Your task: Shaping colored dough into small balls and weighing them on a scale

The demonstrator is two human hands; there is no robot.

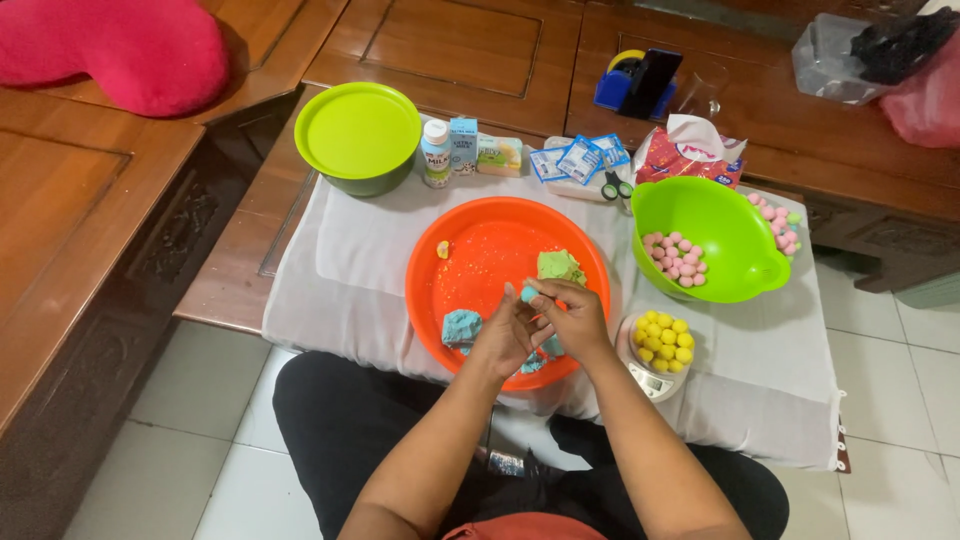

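Head view, frame centre: orange basin contains a blue dough lump lower left and a green dough lump upper right. Left hand and right hand meet over it, fingers pinched narrow on a small blue dough piece. Right: green bowl holds pink balls; a scale carries yellow balls. Upper left: lidded green container, contents hidden.

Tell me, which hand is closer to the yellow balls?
The right hand. It is over the orange bowl right beside the yellow balls, which lie just to its right. The left hand is on the far side of it, farther from the balls.
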